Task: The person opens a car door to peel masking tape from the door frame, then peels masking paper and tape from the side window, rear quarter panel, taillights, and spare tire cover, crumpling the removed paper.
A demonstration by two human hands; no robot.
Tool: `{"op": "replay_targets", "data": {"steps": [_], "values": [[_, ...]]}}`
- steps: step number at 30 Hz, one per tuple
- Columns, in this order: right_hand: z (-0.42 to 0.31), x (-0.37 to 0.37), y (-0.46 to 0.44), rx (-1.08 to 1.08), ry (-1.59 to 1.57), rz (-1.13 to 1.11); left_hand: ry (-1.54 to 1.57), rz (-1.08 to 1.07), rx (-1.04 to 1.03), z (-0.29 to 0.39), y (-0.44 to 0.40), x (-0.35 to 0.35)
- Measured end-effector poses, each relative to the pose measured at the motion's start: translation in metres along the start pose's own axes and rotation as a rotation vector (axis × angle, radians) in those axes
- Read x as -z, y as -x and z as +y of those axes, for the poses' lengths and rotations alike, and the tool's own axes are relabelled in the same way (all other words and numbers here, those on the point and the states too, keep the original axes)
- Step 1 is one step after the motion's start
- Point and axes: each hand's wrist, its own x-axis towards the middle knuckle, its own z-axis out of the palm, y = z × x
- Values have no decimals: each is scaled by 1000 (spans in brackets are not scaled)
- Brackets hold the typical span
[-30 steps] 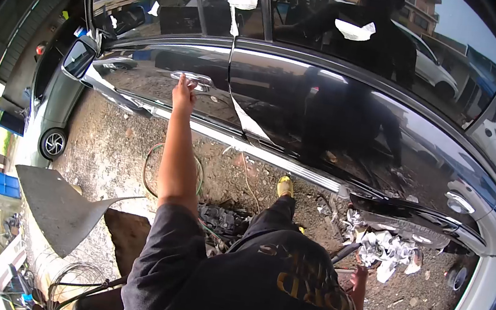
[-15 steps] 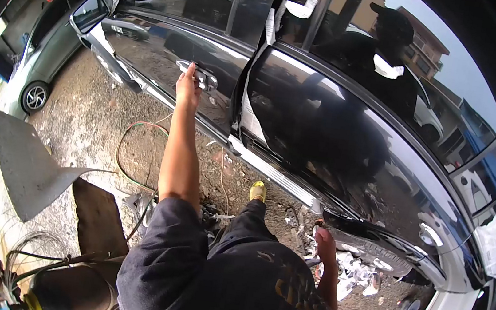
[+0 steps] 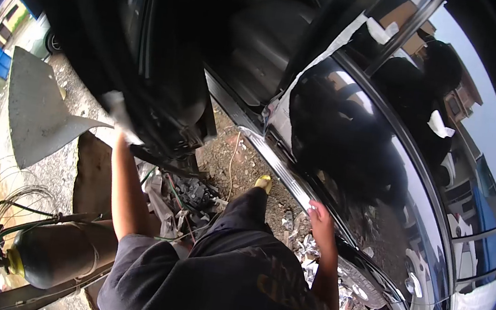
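The black car's front door [image 3: 171, 77] stands wide open at the upper left, blurred, with the dark cabin showing beside it. My left arm reaches to the door's outer side, where my left hand [image 3: 119, 133] is smeared and mostly hidden by the door edge. My right hand [image 3: 322, 225] hangs beside the silver running board [image 3: 277, 168], close to the closed rear door [image 3: 350, 130]; its fingers are slightly bent and apart, with nothing visible in them. White masking paper [image 3: 328, 56] runs along the rear door's front edge.
A bent grey sheet [image 3: 43, 108] is at the left, above a gas cylinder [image 3: 65, 253] with coiled cables [image 3: 23, 195]. Crumpled paper [image 3: 309, 258] and a wheel [image 3: 362, 287] lie at the lower right. Debris and a thin hose lie on the gravel near my yellow shoe [image 3: 264, 183].
The front door has swung from slightly ajar to wide open, and my left hand has moved left with it. My right hand has come up beside the running board.
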Motion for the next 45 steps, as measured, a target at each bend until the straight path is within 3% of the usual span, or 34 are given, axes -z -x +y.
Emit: {"op": "replay_targets", "data": {"steps": [2,9,16,19,22,24,26,28,29,31,33,34,36,38,40,45], "values": [[10,-11,-20,114,-44,-27,-70,111,-34,17,10,39],[-45,-25,-60,21,-235,-243,-272,385,-94,42,12,146],[-71,-53,-137,40,-197,-238,-523,569,-91,42,3,201],[-76,-58,-159,66,-137,-269,-762,644,-106,32,4,210],[-96,-49,-168,85,-84,-299,-1200,791,-217,2,21,207],[-122,-37,-167,57,-40,-288,-1457,804,-212,-43,52,177],[-144,-28,-161,19,-114,-241,-1595,573,9,-104,85,126],[-150,-21,-155,64,-124,-189,-1704,-19,327,-155,112,40],[-153,-19,-153,75,-151,-173,-1703,-348,383,-173,115,-15],[-155,-16,-144,93,-204,-157,-1517,-717,158,-181,87,-137],[-159,-13,-136,133,-197,-148,-1038,-866,-256,-150,45,-251],[-161,-12,-130,150,-196,-143,-549,-747,-318,-108,64,-310],[-171,-11,-114,129,-182,-88,-486,-734,-551,-17,82,-393],[-175,-8,-98,120,-151,-21,-423,-881,-258,5,75,-432],[-152,-6,-81,175,-130,71,-164,-1146,-35,-10,60,-451],[-116,-7,-36,22,-219,217,8,-958,19,-25,64,-454]]}}
